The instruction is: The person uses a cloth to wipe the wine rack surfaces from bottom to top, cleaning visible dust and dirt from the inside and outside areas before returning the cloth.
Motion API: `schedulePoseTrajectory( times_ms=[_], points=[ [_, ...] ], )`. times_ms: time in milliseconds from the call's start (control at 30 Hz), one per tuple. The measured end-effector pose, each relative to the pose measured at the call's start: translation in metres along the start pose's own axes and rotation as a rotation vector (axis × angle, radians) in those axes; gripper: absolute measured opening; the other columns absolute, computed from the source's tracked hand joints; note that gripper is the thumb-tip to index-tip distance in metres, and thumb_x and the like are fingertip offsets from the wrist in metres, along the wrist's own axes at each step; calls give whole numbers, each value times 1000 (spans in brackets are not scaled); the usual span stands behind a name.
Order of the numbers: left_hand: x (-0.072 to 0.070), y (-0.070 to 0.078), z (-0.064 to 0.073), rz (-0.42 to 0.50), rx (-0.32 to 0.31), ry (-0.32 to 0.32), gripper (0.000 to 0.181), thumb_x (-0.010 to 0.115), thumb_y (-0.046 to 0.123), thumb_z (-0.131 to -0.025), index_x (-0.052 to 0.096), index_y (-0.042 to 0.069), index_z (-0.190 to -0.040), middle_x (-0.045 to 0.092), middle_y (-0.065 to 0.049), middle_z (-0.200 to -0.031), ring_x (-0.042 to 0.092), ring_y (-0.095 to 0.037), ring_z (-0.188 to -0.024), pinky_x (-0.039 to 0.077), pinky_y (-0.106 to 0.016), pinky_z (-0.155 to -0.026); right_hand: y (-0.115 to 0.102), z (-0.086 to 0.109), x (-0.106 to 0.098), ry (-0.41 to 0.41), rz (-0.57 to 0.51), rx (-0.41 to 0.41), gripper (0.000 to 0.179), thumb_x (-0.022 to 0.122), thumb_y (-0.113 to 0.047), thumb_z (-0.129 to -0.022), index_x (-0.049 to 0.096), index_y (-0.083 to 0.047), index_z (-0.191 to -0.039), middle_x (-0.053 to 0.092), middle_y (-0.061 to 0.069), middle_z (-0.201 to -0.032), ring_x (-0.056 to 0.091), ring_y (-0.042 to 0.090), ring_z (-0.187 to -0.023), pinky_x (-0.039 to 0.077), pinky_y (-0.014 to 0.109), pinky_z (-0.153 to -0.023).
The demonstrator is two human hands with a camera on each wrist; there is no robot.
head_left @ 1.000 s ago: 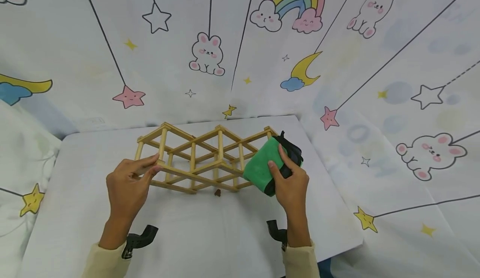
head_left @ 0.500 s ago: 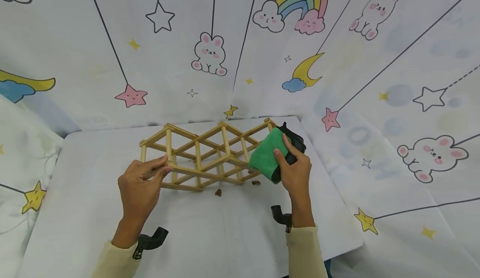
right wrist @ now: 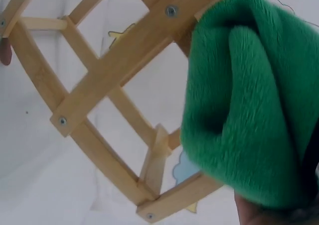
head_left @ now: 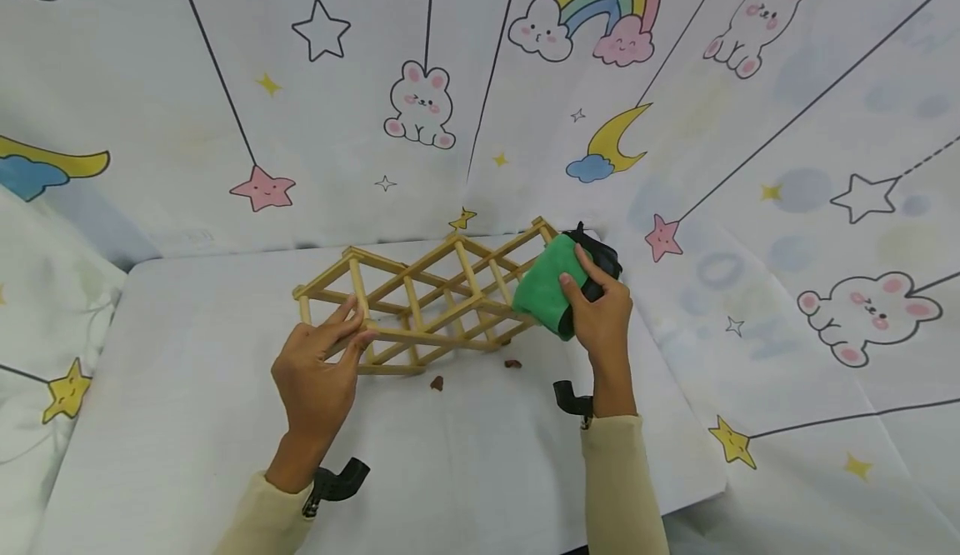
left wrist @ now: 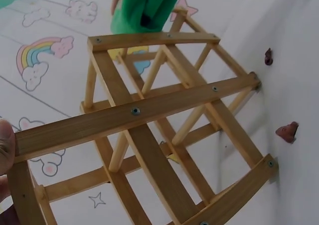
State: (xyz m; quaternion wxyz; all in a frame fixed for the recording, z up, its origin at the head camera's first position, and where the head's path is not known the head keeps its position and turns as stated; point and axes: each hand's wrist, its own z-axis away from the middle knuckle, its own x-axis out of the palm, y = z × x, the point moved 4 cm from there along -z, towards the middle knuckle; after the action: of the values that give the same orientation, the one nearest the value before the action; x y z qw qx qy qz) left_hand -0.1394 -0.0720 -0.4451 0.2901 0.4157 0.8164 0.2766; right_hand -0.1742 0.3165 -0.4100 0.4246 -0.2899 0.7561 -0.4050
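A wooden lattice rack point(head_left: 427, 337) of crossed slats and round dowels stands tilted over the white table, its right end higher. My left hand point(head_left: 318, 372) pinches the front slat near the left end between thumb and fingers. At the other end, my right hand point(head_left: 602, 305) grips a folded green cloth point(head_left: 543, 284) with black edging, pressed up to the slats. Thick folds of the plush cloth point(right wrist: 249, 100) cover part of the lattice in the right wrist view. Metal rivets join the slats point(left wrist: 174, 103) in the left wrist view.
Two small brown bits, one at the front point(head_left: 437, 383) and another farther right point(head_left: 513, 364), lie on the white table point(head_left: 450, 472). A white curtain point(head_left: 337, 122) printed with rabbits and stars hangs behind it. Black camera mounts stick out from both wrists.
Both hands have shifted right, the right one also upward with the cloth. The rack has moved right along with them, its right end lifting, and a second brown bit has come into view.
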Motion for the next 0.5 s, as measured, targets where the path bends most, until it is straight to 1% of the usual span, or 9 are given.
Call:
schedulePoseTrajectory(
  times_ms=[67, 133, 200, 267, 333, 433, 500],
  points=[
    [5, 2, 1, -6, 21, -1, 43, 95, 12, -74, 81, 3, -114, 77, -8, -125, 45, -22, -65, 24, -18, -59, -4, -1, 1, 60, 40, -50, 47, 78, -24, -99, 66, -39, -142, 60, -4, -155, 52, 18, -147, 44, 47, -121],
    [9, 4, 3, -6, 33, 6, 44, 95, 12, -73, 81, 3, -114, 77, -8, -126, 46, -22, -64, 24, -18, -59, -13, 2, 3, 130, 62, -109, 47, 78, -23, -99, 67, -38, -142, 63, -4, -151, 56, 15, -143, 48, 42, -118],
    [13, 6, 5, -4, 39, 12, 45, 95, 13, -73, 81, 3, -115, 77, -7, -126, 46, -23, -64, 24, -18, -60, -26, 9, 4, 184, 46, -178, 47, 78, -22, -99, 67, -38, -142, 65, -4, -149, 61, 13, -137, 53, 35, -112],
    [16, 6, 7, 0, 40, 18, 46, 95, 12, -72, 81, 4, -115, 77, -7, -126, 45, -24, -64, 23, -18, -60, -42, 20, 5, 197, -17, -236, 47, 79, -18, -98, 68, -35, -141, 66, -1, -148, 65, 14, -133, 57, 29, -105],
    [16, 6, 7, 1, 44, 17, 46, 95, 12, -72, 81, 4, -115, 77, -7, -126, 45, -23, -64, 23, -18, -60, -61, 32, 9, 158, -85, -297, 48, 79, -13, -98, 69, -30, -141, 68, 0, -146, 67, 18, -132, 57, 26, -103],
    [15, 5, 6, -3, 52, 15, 47, 96, 10, -72, 81, 5, -115, 77, -7, -126, 43, -22, -64, 23, -18, -60, -81, 53, 24, 26, -158, -344, 48, 78, -8, -98, 69, -24, -142, 70, 6, -143, 72, 24, -125, 60, 28, -99],
    [13, 4, 5, -6, 56, 8, 46, 95, 9, -72, 81, 5, -116, 76, -7, -126, 41, -21, -64, 24, -18, -59, -87, 66, 40, -59, -133, -340, 48, 77, -12, -99, 67, -24, -144, 72, 10, -139, 75, 24, -117, 62, 30, -95]
  ],
)
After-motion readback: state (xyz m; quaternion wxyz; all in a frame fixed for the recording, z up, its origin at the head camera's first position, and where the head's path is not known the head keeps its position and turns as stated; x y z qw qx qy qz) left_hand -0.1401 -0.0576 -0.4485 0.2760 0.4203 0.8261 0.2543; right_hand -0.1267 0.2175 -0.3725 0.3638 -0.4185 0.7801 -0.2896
